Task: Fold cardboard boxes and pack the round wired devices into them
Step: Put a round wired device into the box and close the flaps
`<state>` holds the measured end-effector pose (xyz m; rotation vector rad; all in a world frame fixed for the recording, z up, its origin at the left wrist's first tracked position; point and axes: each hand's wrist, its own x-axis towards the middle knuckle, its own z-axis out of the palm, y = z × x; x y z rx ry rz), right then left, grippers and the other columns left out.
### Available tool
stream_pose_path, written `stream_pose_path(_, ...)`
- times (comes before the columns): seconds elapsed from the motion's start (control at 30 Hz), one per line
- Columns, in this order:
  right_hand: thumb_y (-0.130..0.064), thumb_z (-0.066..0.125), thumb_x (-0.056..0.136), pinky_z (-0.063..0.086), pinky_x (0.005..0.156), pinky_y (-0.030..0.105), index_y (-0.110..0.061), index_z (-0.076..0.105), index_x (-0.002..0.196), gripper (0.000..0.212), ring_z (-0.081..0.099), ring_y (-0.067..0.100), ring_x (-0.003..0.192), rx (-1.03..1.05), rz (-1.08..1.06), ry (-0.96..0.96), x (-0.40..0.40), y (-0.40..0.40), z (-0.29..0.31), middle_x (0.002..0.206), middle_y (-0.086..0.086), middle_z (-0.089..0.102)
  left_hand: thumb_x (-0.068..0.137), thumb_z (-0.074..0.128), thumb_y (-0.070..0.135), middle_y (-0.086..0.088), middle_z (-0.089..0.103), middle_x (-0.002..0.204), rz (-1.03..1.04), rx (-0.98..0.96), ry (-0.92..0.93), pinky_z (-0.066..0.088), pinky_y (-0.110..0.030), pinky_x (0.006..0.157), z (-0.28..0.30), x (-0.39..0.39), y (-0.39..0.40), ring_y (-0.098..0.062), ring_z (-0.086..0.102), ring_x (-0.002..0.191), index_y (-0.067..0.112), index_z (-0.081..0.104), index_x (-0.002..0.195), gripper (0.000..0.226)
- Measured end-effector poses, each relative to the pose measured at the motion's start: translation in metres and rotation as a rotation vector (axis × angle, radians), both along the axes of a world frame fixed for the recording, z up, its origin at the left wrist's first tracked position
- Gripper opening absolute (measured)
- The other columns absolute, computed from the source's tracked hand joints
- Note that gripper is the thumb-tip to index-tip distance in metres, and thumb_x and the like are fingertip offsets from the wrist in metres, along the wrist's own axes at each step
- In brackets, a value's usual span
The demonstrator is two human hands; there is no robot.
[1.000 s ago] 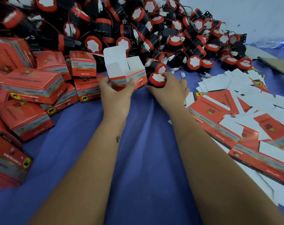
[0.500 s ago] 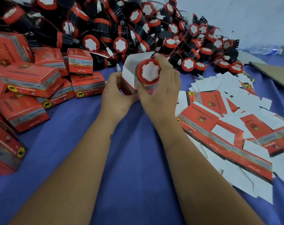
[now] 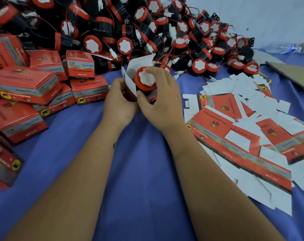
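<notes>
1 device [image 3: 145, 79], held beside the box [image 3: 132, 80] 1 s ago, now sits half inside its mouth at 12 o'clock, right hand [image 3: 162, 98] grip clamped on it, left hand [image 3: 119, 101] grip clamped on the box; insertion nearly done.

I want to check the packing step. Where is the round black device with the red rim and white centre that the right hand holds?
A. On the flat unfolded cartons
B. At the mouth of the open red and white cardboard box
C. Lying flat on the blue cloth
B: the right hand grips the round black device with the red rim at the mouth of the open red and white cardboard box, which the left hand holds.
</notes>
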<state>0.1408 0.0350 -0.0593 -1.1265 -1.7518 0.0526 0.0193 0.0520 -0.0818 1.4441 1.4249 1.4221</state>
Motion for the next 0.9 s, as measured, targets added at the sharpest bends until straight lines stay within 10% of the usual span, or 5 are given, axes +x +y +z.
stream_pose_path(0.33, -0.014, 0.061, 0.092, 0.039, 0.104, 0.027, -0.012, 0.055, 0.134, 0.042, 0.047, 0.020, 0.129, -0.177, 0.079, 0.049, 0.003, 0.010, -0.006, 0.143, 0.002, 0.051, 0.071, 0.085, 0.016, 0.009, 0.067, 0.105, -0.008, -0.024, 0.043, 0.057, -0.038, 0.089, 0.006, 0.001, -0.005, -0.011, 0.066, 0.098, 0.028, 0.050, 0.112, 0.055)
stream_pose_path(0.53, -0.029, 0.046, 0.101, 0.008, 0.118, 0.041, -0.025, 0.065, 0.125, 0.031, 0.048, 0.009, 0.126, -0.203, 0.011, -0.078, 0.004, 0.009, -0.003, 0.131, -0.008, 0.062, 0.070, 0.086, 0.015, 0.014, 0.064, 0.099, -0.014, -0.024, 0.045, 0.054, -0.027, 0.079, 0.006, 0.000, -0.006, -0.005, 0.064, 0.094, 0.026, 0.049, 0.111, 0.057)
stream_pose_path(0.7, -0.040, 0.036, 0.103, 0.014, 0.100, 0.035, -0.036, 0.068, 0.117, 0.036, 0.034, 0.017, 0.118, -0.191, -0.207, -0.416, 0.001, 0.011, -0.005, 0.127, -0.015, 0.052, 0.077, 0.077, 0.011, 0.016, 0.060, 0.092, 0.016, -0.018, 0.087, 0.045, -0.010, 0.064, 0.005, 0.002, -0.005, 0.003, 0.058, 0.083, 0.025, 0.050, 0.113, 0.047)
stream_pose_path(0.9, -0.034, 0.041, 0.101, 0.014, 0.095, 0.034, -0.027, 0.073, 0.103, 0.033, 0.038, 0.015, 0.110, -0.192, -0.222, -0.337, -0.001, 0.012, -0.004, 0.113, -0.014, 0.064, 0.081, 0.073, 0.007, 0.017, 0.062, 0.093, 0.021, -0.010, -0.030, 0.046, -0.005, 0.063, 0.009, 0.004, -0.007, 0.016, 0.059, 0.077, 0.031, 0.054, 0.108, 0.041)
